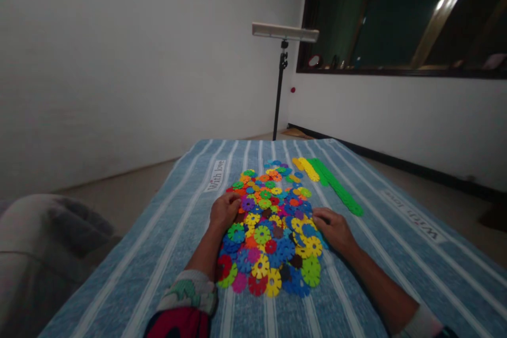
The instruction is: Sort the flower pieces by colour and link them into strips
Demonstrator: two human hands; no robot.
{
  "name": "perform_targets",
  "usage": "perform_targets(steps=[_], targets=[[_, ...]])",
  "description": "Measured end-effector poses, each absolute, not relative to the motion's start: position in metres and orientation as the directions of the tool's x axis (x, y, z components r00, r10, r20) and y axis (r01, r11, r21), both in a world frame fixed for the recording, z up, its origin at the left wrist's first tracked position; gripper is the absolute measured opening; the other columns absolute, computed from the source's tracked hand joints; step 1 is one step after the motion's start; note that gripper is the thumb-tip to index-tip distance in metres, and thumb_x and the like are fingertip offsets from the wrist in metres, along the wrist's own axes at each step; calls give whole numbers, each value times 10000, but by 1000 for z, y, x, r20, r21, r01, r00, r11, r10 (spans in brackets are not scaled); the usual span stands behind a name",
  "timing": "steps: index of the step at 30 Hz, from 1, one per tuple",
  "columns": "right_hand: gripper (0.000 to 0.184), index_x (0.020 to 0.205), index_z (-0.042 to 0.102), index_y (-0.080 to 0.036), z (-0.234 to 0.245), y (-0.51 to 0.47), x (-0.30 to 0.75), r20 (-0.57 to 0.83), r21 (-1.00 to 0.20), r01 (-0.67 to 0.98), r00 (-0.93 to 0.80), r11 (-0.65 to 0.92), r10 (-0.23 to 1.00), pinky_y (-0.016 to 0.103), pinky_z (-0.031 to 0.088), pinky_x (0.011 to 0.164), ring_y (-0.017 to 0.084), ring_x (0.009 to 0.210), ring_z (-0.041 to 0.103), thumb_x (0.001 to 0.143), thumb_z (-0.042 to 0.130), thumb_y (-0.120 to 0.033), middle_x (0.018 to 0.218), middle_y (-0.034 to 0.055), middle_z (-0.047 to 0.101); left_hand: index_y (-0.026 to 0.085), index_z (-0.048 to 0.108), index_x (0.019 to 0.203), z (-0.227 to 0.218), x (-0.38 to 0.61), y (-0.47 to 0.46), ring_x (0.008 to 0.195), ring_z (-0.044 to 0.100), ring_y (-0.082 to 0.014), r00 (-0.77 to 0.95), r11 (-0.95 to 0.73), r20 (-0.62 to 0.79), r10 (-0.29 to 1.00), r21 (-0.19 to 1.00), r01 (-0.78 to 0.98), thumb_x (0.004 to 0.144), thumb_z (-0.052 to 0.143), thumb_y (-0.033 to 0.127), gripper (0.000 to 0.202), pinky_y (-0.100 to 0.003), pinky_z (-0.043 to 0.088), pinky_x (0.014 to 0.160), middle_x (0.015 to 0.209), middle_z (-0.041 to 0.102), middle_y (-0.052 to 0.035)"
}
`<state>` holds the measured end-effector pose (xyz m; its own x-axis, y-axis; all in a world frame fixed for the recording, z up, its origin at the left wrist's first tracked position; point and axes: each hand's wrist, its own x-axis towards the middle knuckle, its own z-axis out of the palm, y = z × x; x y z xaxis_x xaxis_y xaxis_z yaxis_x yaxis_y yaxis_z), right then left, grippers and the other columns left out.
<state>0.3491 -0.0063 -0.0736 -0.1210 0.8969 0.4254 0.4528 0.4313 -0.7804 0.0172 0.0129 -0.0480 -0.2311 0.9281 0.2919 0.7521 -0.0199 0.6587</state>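
A heap of several small plastic interlocking discs (269, 227) in many colours lies on a blue striped cloth (158, 253). My left hand (224, 210) rests on the heap's left edge, fingers curled down onto the discs. My right hand (335, 228) lies against the heap's right edge, fingers bent onto the pieces there. Whether either hand grips a disc is hidden. Beyond the heap run a row of green discs (336, 187) and a shorter row of yellow discs (309, 169).
The cloth bears the words "With love" (216, 175). A light on a black stand (282, 63) rises behind the cloth's far edge. A dark window (404, 16) fills the right wall. A grey bundle (43, 243) lies at the left.
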Motion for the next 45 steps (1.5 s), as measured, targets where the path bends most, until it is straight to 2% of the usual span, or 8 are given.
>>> perform_targets(steps=[6, 11, 21, 25, 31, 35, 38, 45], targets=[[240, 825, 717, -195, -75, -8, 336, 432, -817, 385, -85, 429, 898, 365, 478, 922, 228, 995, 644, 778, 531, -338, 1012, 84, 712, 188, 701, 834, -48, 15, 14, 745, 647, -207, -236, -44, 306, 922, 690, 722, 704, 492, 311, 274, -281, 481, 686, 737, 702, -9], [292, 953, 714, -195, -75, -9, 334, 399, -855, 336, -59, 395, 915, 352, 486, 890, 224, 984, 643, 813, 524, -366, 1020, 74, 710, 194, 695, 816, -49, 13, 15, 732, 646, -206, -242, -54, 327, 914, 687, 725, 679, 487, 322, 280, -275, 486, 676, 708, 696, -7], [200, 841, 695, -188, -73, -11, 331, 458, -811, 360, -99, 461, 884, 319, 472, 859, 199, 927, 632, 797, 538, -304, 949, 69, 697, 199, 705, 827, -52, 10, 16, 678, 645, -201, -257, -61, 341, 904, 699, 713, 667, 497, 341, 299, -279, 497, 650, 680, 700, 13], [204, 831, 696, -184, -72, -12, 330, 461, -807, 364, -104, 465, 882, 318, 478, 844, 198, 912, 635, 791, 541, -310, 955, 77, 698, 168, 711, 987, -56, 8, 18, 772, 674, -226, -276, -104, 380, 883, 731, 674, 659, 524, 335, 413, -305, 527, 717, 823, 746, -23], [220, 817, 702, -185, -70, -15, 330, 444, -807, 376, -121, 455, 888, 326, 475, 865, 208, 936, 639, 792, 535, -326, 966, 83, 700, 103, 563, 1285, -60, 11, 16, 868, 689, -239, -270, -175, 412, 870, 771, 612, 708, 521, 331, 621, -336, 545, 783, 981, 744, -73], [238, 833, 707, -196, -73, -16, 332, 432, -807, 382, -137, 450, 891, 334, 468, 898, 214, 976, 637, 806, 529, -351, 999, 79, 701, 107, 623, 1198, -62, 12, 13, 947, 676, -265, -276, -150, 407, 871, 754, 640, 702, 536, 293, 536, -384, 527, 859, 1008, 740, -96], [241, 836, 710, -201, -76, -17, 334, 413, -813, 383, -152, 439, 898, 338, 479, 889, 219, 973, 640, 803, 532, -360, 1001, 76, 704, 139, 666, 1122, -64, 12, 13, 1010, 660, -256, -266, -169, 406, 874, 768, 617, 704, 530, 260, 456, -371, 513, 897, 1080, 730, -83], [259, 809, 725, -218, -73, -23, 336, 400, -797, 413, -188, 441, 897, 360, 489, 890, 240, 984, 641, 796, 534, -392, 999, 74, 709, 141, 699, 1060, -67, 14, 9, 835, 687, -222, -289, -135, 384, 877, 773, 620, 762, 499, 272, 383, -332, 543, 772, 908, 752, -52]])
